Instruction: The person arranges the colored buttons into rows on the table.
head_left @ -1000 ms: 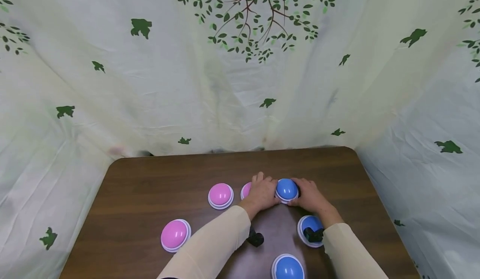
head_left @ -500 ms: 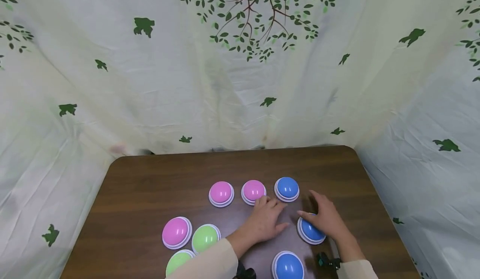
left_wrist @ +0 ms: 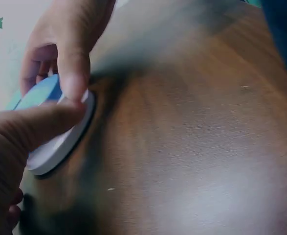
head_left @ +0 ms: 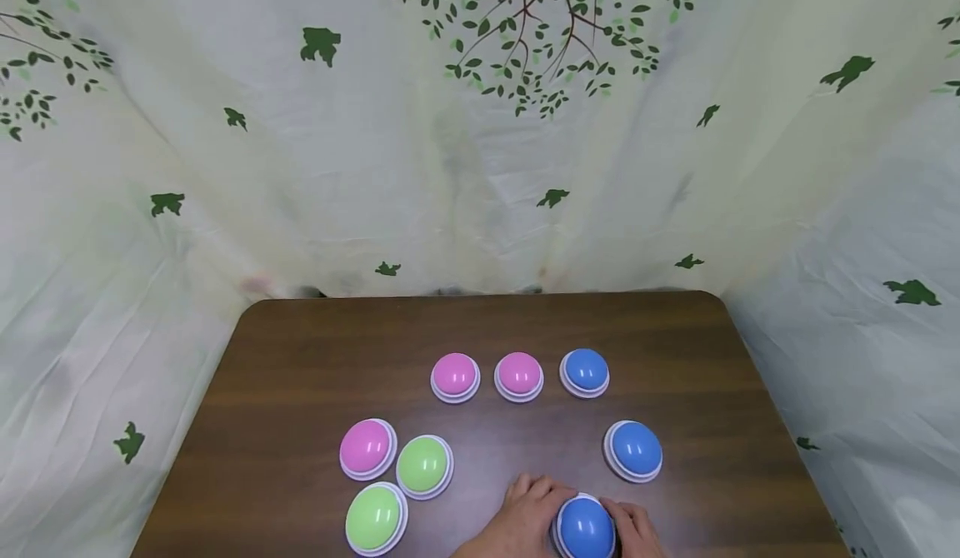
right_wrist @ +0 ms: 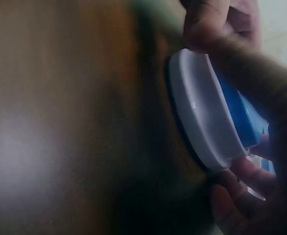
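In the head view a blue dome push button (head_left: pixel 586 528) with a white round base sits at the front of the table, between both hands. My left hand (head_left: pixel 523 518) grips it from the left, fingers along its far side. From the right, my right hand (head_left: pixel 634 530) holds the opposite side. The left wrist view shows two thumbs (left_wrist: pixel 74 83) meeting at the near edge of the white base (left_wrist: pixel 60 149). In the right wrist view the base (right_wrist: pixel 202 107) has a dark underside rim close to the tabletop, and fingers curl round its edge.
On the brown table (head_left: pixel 315 350), two pink buttons, one of them a pink button (head_left: pixel 519 375), and a blue button (head_left: pixel 585 371) form a back row. Another blue button (head_left: pixel 634 450) stands right. At left are a pink button (head_left: pixel 367 448) and two green buttons, including this green button (head_left: pixel 423 465).
Both hands have left the back blue button, moved toward the front and taken hold of the front blue button. The green buttons at left are uncovered. The head view has shifted slightly.
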Demonstrator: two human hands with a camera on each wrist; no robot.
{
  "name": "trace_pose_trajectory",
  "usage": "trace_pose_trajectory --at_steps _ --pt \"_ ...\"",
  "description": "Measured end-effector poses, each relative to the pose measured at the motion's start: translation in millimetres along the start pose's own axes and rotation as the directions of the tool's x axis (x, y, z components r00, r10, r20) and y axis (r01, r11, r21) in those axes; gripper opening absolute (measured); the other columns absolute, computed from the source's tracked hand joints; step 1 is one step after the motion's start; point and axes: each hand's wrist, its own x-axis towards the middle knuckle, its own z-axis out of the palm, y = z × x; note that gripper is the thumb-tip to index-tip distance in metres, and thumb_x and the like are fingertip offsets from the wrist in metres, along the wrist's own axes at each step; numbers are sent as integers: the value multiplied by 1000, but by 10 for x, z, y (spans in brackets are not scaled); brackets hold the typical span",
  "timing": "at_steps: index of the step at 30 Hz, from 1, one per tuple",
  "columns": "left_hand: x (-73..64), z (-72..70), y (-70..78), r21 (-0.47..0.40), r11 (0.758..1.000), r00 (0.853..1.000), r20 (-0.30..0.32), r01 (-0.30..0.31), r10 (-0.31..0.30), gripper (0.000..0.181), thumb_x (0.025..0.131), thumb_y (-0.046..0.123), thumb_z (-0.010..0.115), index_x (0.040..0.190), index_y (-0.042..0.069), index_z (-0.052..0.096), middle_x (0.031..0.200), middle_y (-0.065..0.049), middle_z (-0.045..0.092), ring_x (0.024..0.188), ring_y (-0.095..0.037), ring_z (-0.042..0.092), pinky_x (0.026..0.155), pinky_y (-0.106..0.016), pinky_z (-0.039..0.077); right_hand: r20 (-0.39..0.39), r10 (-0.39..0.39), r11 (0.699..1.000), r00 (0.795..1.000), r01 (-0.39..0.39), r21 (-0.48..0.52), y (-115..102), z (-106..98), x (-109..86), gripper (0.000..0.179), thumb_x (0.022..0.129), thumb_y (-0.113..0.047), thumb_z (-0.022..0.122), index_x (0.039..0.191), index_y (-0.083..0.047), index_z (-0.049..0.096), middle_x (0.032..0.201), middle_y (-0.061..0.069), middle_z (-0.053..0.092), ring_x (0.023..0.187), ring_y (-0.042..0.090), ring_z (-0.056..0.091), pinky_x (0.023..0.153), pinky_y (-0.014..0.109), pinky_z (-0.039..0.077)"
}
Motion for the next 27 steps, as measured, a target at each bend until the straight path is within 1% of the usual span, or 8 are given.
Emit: trace_pose_trajectory --at_steps 5,7,10,13,17,19,22,27 --pt "-90 30 -18 61 998 996 -82 -19 24 70 76 52 86 132 20 62 123 7 62 109 -10 47 93 -29 43 47 -128 989 991 132 -74 19 -5 58 91 60 -57 94 129 -7 62 114 1 54 99 18 55 83 34 55" --pt "-142 -5 -34 51 999 996 -94 3 2 69 75 51 87 131 20 62 121 8 62 107 -9 47 92 -28 44 81 -191 977 978 197 -78 -23 -36 101 90 63 -57 93 129 -5 61 113 1 53 97 19 55 82 33 54" --pt "-227 -111 -88 36 998 992 -123 45 -40 69 74 50 88 131 20 62 121 8 63 106 -10 46 93 -30 44 146 -197 978 969 204 -35 -197 -43 196 88 65 -52 93 132 -6 60 114 1 53 98 18 55 84 36 55" --pt "-272 -269 -183 65 995 977 -202 78 -63 70 72 47 90 131 19 62 121 6 64 105 -12 48 93 -32 44 144 -185 982 972 188 -5 -418 18 365 88 64 -48 95 135 -9 59 115 1 55 102 17 57 89 43 56" --pt "-203 -479 -346 139 982 946 -314 129 -80 73 66 41 93 128 15 65 117 3 66 103 -17 51 91 -35 46 52 -222 975 974 222 15 -620 108 687 86 62 -40 98 135 -12 60 117 3 59 106 20 62 94 51 55" --pt "-128 -551 -423 148 976 942 -320 158 -104 72 67 39 92 128 12 65 117 0 67 101 -19 51 90 -35 46 22 -230 973 973 230 26 -670 129 835 86 63 -36 98 136 -12 60 118 4 59 108 23 63 96 51 54" --pt "-22 -603 -517 134 973 949 -280 189 -145 73 67 41 92 128 11 65 116 -2 67 100 -20 51 90 -35 46 38 -224 974 974 223 31 -688 147 984 86 64 -34 97 136 -10 59 120 6 59 110 25 64 97 52 53" --pt "19 -591 -583 115 966 955 -218 229 -201 73 68 44 92 128 12 65 116 -1 65 102 -20 50 93 -34 46 101 -203 978 974 198 62 -672 169 1043 85 67 -33 96 138 -9 57 122 6 58 112 27 63 100 54 52"
